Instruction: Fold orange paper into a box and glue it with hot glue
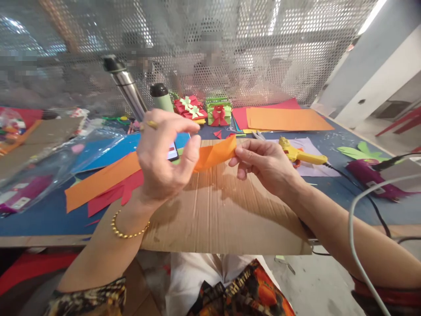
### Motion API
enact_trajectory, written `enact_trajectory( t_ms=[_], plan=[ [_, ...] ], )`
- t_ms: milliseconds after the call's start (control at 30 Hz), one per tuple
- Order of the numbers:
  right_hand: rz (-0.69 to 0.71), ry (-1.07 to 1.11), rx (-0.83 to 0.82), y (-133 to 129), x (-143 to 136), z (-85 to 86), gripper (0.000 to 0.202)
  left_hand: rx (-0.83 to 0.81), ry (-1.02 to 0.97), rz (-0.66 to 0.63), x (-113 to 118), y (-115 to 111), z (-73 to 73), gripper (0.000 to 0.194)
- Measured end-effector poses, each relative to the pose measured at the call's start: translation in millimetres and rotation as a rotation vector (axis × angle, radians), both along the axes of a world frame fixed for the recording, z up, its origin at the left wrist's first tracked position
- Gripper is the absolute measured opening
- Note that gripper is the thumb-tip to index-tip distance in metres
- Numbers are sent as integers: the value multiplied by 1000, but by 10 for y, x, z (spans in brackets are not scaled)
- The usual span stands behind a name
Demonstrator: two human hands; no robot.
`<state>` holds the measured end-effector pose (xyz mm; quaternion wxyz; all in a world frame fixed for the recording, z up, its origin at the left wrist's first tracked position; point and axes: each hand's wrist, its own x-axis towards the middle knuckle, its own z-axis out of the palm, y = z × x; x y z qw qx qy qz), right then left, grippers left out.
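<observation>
A folded piece of orange paper (215, 154) is held above the cardboard sheet (226, 210). My right hand (261, 162) pinches its right end between thumb and fingers. My left hand (166, 153) is raised near the paper's left end, thumb and fingers curved with a gap between them and nothing visible in it. Part of the orange paper is hidden behind that hand. A phone (173, 152) partly shows behind the left fingers. Just beyond my right hand lies a yellow glue gun (302, 156) with a black cord.
Orange strips (101, 182) and red paper (112, 197) lie at left, near a blue sheet (101, 151). Red and green paper pieces with bows (219, 115), a steel bottle (126, 87) and orange sheets (286, 119) stand or lie behind. A white cable (353, 228) crosses my right forearm.
</observation>
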<state>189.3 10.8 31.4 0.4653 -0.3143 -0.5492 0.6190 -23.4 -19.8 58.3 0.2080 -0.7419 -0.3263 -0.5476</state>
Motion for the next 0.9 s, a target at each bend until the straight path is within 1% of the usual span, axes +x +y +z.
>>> enact_trajectory(
  t_ms=[33,67,133,167,233,300,400,533,667,733,800,900],
  plan=[
    [-12,4,-24,18,-7,-21,36,35,114,40,30,0,-44,7],
    [-25,3,-50,37,-14,-45,37,32,214,66,60,11,-101,6],
    [-56,-5,-100,73,-26,-94,38,-41,372,169,111,60,-240,9],
    [-71,-11,-122,88,-32,-117,39,-65,426,225,130,90,-310,14],
    [-92,-20,-154,108,-44,-150,40,-68,476,287,152,142,-426,20],
    [-90,-14,-170,107,-57,-164,40,-45,493,311,159,174,-495,18],
    [-59,10,-185,77,-75,-163,39,-1,483,302,158,192,-523,11],
    [-26,12,-178,33,-86,-148,40,56,454,302,149,212,-513,23],
    [-9,-21,-113,18,-86,-128,42,31,439,294,125,235,-515,26],
    [-19,-80,-49,20,-89,-129,41,-4,416,270,117,238,-520,26],
    [-64,-165,53,33,-91,-147,36,-37,405,255,118,233,-524,26],
    [-208,-290,288,67,-83,-193,25,-30,413,263,127,219,-521,26]
  ],
)
